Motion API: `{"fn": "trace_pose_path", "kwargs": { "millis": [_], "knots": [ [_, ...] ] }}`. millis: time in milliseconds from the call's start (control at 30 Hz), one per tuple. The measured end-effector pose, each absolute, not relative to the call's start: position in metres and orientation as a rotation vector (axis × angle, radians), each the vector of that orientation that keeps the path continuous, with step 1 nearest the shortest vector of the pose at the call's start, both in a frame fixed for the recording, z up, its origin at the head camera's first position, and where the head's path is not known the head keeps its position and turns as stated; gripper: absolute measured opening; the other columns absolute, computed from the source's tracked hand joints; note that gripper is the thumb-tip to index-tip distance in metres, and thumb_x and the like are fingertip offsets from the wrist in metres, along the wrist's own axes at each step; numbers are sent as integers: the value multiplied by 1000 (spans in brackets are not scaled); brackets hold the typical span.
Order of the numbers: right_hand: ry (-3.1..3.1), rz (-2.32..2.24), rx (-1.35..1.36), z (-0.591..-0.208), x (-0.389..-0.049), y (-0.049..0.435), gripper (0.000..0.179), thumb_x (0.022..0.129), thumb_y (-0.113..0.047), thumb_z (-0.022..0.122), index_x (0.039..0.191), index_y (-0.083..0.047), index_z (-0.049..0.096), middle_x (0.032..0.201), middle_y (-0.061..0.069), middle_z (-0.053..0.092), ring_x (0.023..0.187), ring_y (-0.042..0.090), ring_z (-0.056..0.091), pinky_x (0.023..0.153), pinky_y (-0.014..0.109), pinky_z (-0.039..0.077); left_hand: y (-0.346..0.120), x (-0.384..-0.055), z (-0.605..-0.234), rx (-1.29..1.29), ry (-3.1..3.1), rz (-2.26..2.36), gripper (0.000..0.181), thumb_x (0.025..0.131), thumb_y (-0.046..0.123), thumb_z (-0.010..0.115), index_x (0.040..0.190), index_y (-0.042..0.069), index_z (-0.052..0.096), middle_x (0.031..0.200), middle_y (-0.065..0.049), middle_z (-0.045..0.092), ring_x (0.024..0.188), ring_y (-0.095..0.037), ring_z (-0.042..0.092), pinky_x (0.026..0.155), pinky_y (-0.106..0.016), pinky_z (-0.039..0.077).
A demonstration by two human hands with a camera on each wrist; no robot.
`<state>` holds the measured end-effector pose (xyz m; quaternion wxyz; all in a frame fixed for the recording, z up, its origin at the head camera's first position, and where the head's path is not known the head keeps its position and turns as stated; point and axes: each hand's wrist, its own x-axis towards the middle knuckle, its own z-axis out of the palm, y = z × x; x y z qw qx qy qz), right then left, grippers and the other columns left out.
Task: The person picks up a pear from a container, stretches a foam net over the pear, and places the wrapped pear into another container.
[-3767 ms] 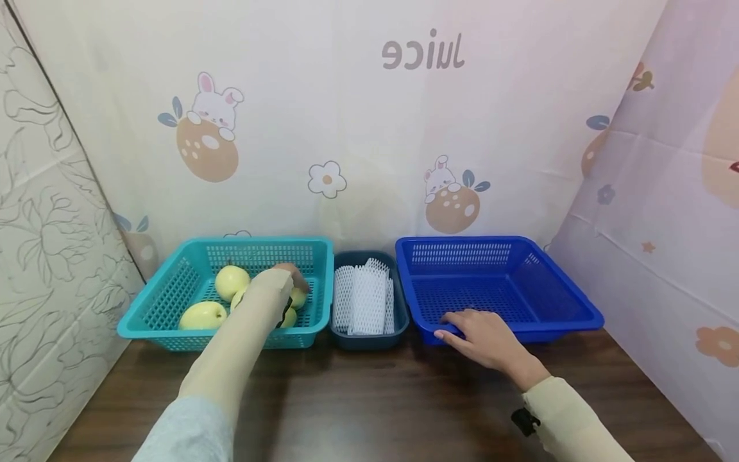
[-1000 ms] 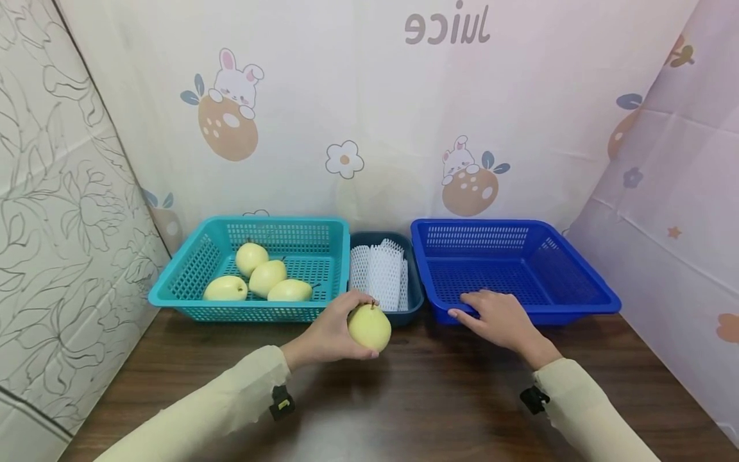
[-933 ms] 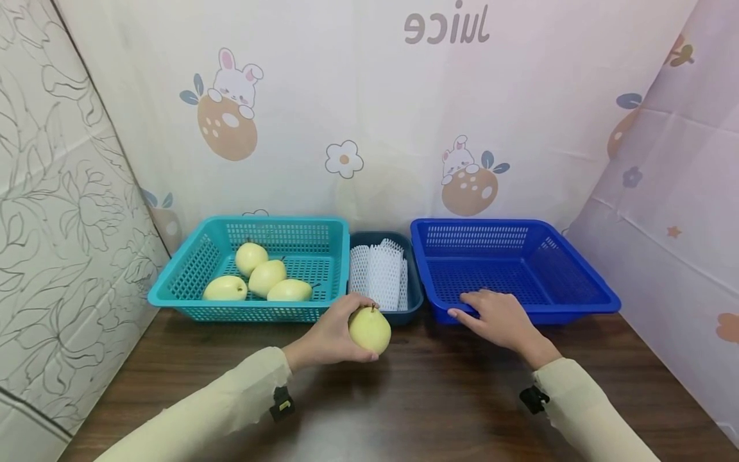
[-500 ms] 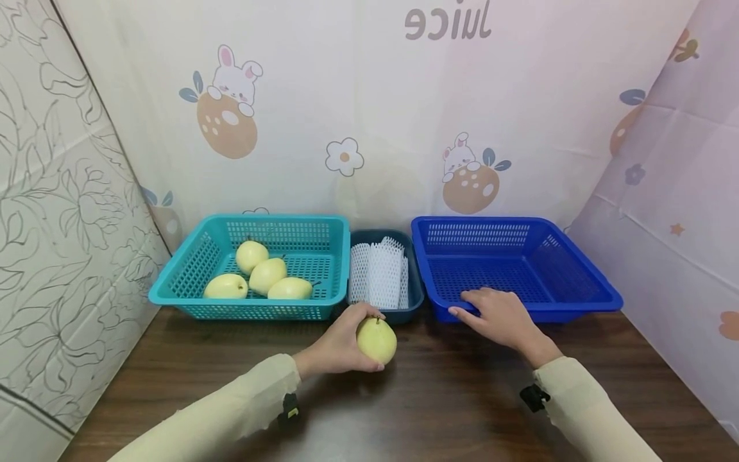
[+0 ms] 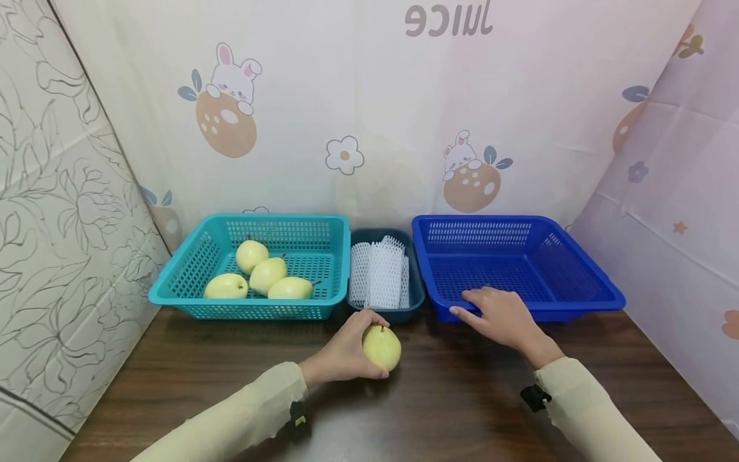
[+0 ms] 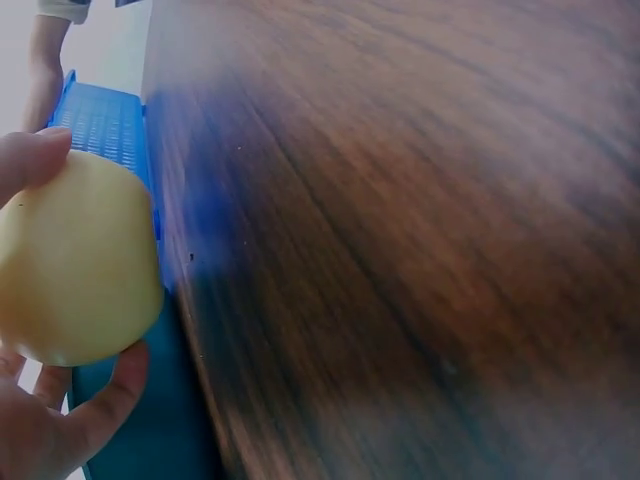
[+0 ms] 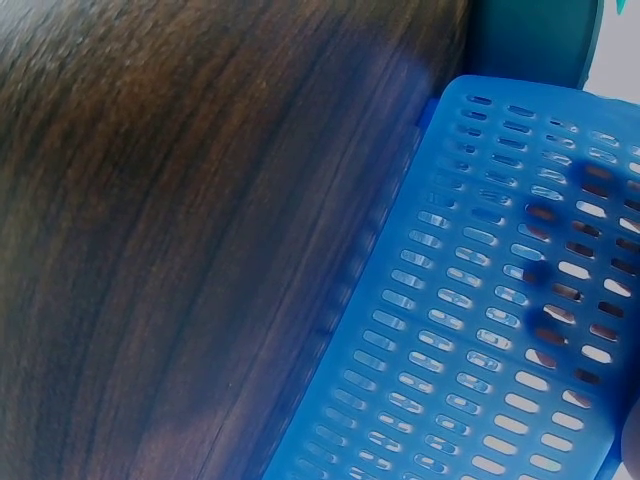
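Note:
My left hand (image 5: 346,353) holds a pale yellow pear (image 5: 382,348), stem up, over the table in front of the small dark teal bin (image 5: 414,282). In the left wrist view, thumb and fingers clasp the pear (image 6: 85,260) from opposite sides. At the near left corner of the blue basket (image 5: 470,234), my right hand (image 5: 505,321) grips the front rim, fingers over the inside and thumb outside. Dark finger shapes show through the slotted basket wall (image 7: 470,320) in the right wrist view. White foam net sleeves (image 5: 383,276) lie in the bin.
A turquoise basket (image 5: 164,285) on the left contains several pears (image 5: 268,276). All three containers stand in a row at the back of the brown wooden table (image 5: 439,410), against a printed cloth (image 5: 381,96). A patterned panel (image 5: 63,224) rises at the left.
The left hand has come out of the turquoise basket with a pear and then drifted slightly right and nearer the body. My right hand has stayed on the blue basket's rim.

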<state>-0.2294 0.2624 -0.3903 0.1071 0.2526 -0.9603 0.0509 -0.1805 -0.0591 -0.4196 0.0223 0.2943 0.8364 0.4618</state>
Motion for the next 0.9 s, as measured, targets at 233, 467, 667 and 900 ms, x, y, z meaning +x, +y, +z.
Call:
{"fn": "trace_pose_path", "kwargs": {
  "millis": [233, 467, 667, 900],
  "knots": [
    [-2833, 155, 742, -388, -229, 261, 60, 92, -54, 52, 115, -1, 67, 111, 19, 66, 102, 37, 61, 84, 56, 47, -61, -179, -423, 862, 2583, 1424, 68, 58, 15, 90, 113, 17, 51, 111, 5, 50, 104, -17, 44, 79, -34, 44],
    [-2824, 150, 745, -388, -229, 261, 57, 92, -51, 55, 114, 0, 67, 110, 19, 66, 101, 37, 62, 84, 56, 47, -63, -178, -428, 863, 2592, 1410, 69, 57, 14, 91, 113, 15, 51, 111, 5, 50, 103, -17, 43, 80, -34, 43],
    [-2834, 147, 735, -387, -229, 262, 57, 92, -52, 54, 114, -1, 67, 110, 19, 66, 101, 37, 62, 84, 56, 47, -63, -177, -428, 884, 2586, 1390, 70, 57, 15, 91, 114, 18, 50, 113, 6, 50, 104, -16, 42, 82, -34, 42],
    [-2872, 170, 727, -387, -230, 261, 56, 92, -50, 55, 117, -1, 66, 112, 19, 65, 102, 37, 61, 85, 56, 46, -64, -180, -432, 908, 2563, 1360, 72, 57, 14, 91, 114, 18, 48, 113, 5, 48, 105, -18, 40, 83, -35, 40]
  ]
}}
